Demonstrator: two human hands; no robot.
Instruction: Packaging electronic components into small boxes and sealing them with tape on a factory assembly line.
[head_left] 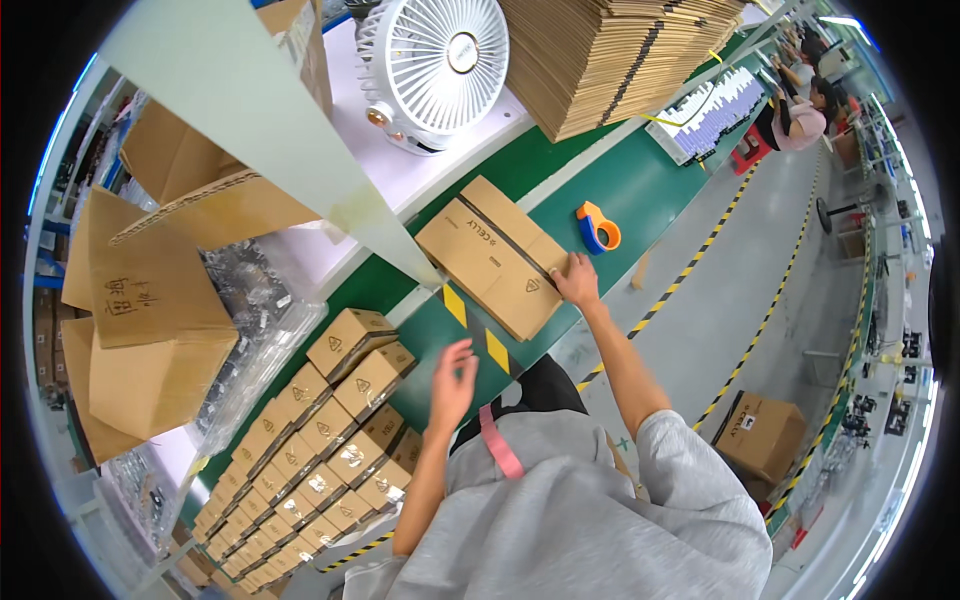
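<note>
A flattened cardboard carton (492, 258) with a dark strip along it lies on the green bench; its edge looks thick, and I cannot tell whether more than one is stacked. My right hand (577, 281) grips its right-hand edge, thumb and fingers at the board. Nearer to me, my left hand (455, 378) hangs over the bench beside the yellow and dark marking tape (478, 330); it holds nothing, its fingers bent but apart. Just beyond the carton sits an orange and blue tape dispenser (598, 228).
Several small taped boxes (322, 425) are stacked at the left. A white fan (440, 70) and a tall pile of flat cartons (610, 65) stand at the back. An open carton (150, 330) is far left, behind a pale post (270, 120). Co-workers (800, 115) sit far right.
</note>
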